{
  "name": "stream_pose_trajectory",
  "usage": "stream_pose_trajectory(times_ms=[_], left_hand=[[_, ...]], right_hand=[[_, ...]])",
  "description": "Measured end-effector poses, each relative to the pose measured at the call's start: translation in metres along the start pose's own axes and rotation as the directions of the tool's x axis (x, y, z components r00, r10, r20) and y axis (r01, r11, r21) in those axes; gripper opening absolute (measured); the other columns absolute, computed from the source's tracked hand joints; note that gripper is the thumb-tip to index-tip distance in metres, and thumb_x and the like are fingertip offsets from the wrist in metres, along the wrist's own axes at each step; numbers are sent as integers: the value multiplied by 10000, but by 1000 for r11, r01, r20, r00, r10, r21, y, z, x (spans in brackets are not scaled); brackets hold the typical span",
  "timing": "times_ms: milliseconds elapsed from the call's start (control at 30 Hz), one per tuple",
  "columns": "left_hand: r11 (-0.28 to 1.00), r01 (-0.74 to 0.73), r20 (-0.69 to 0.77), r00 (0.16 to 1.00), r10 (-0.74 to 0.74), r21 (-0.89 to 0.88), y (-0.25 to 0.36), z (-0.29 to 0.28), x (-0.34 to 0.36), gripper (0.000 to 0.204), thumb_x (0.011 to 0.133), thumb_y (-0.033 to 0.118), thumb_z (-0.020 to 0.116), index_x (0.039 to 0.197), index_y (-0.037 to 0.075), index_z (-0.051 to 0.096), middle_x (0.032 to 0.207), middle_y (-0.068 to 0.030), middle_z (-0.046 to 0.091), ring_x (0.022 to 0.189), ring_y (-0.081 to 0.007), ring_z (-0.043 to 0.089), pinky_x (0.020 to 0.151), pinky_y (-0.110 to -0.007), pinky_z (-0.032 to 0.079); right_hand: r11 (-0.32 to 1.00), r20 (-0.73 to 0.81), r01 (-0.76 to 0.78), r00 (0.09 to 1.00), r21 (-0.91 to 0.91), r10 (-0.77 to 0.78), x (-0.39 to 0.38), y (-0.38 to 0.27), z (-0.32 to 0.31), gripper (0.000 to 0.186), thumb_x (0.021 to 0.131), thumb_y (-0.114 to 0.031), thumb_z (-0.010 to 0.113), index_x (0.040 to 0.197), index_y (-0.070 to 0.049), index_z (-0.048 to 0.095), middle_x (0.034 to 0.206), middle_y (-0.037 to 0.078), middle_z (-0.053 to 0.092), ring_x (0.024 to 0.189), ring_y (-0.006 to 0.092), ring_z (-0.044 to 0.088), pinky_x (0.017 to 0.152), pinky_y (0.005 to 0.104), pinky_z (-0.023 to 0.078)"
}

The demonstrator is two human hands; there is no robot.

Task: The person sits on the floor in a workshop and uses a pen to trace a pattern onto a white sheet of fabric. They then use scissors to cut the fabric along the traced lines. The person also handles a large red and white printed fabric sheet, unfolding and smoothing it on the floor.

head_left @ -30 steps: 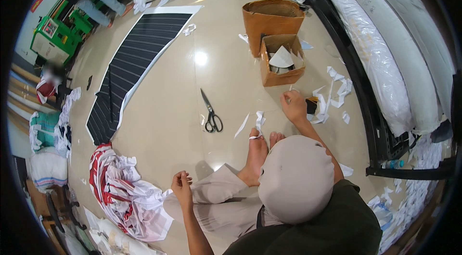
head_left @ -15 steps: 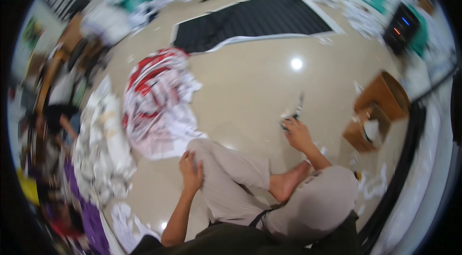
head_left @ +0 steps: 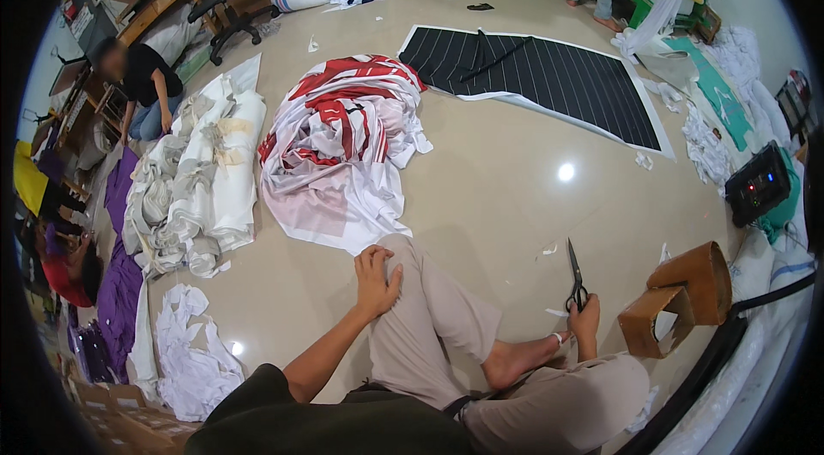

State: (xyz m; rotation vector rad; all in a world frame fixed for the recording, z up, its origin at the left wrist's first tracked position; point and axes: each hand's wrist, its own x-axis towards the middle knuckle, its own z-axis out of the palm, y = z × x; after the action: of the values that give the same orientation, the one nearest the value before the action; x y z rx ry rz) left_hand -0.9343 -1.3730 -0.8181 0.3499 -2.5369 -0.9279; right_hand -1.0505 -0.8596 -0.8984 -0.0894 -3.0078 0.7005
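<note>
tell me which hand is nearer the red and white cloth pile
Left. The left hand rests on the raised knee, just below the near edge of the red and white cloth pile. The right hand holds the scissors, well off to the pile's right.

Scissors (head_left: 574, 276) on floor (head_left: 481, 197), R of knee; box (head_left: 652, 322) further R. Cloth heap (head_left: 339, 137) ahead, striped fabric (head_left: 536, 77) behind it.
</note>
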Motion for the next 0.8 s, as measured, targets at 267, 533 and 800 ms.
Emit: stream_pose_trajectory(times_ms=[267, 533, 800], left_hand=[[1000, 16, -33, 999, -17, -9, -2, -14, -6, 343, 860, 175, 670, 1155, 38, 564, 1248, -170, 460, 1165, -357, 389, 1026, -466, 328], [997, 18, -19, 1000, -20, -82, -11, -17, -7, 340, 853, 167, 673, 1148, 33, 571, 1234, -164, 468, 1140, -348, 423, 1010, -468, 339], [934, -77, -147, 989, 27, -348, -35, -3, 54, 290, 890, 99, 640, 1138, -19, 548, 1212, -209, 492, 1084, -352, 519, 960, -421, 440]], right_hand=[[996, 152, -85, 985, 22, 81, 9, 20, 15, 346, 893, -204, 705, 1074, 52, 558, 869, 180, 660, 779, 342, 654, 717, 449, 519], [157, 575, -599, 800, 785, 173, -32, -5, -40, 152, 1006, -129, 547, 998, 11, 606, 848, 177, 685, 710, 248, 667, 643, 339, 549], [462, 131, -198, 976, 865, 173, -41, 2, -100, 299, 941, -221, 670, 1081, 41, 633, 927, 189, 709, 822, 274, 691, 756, 364, 556]])
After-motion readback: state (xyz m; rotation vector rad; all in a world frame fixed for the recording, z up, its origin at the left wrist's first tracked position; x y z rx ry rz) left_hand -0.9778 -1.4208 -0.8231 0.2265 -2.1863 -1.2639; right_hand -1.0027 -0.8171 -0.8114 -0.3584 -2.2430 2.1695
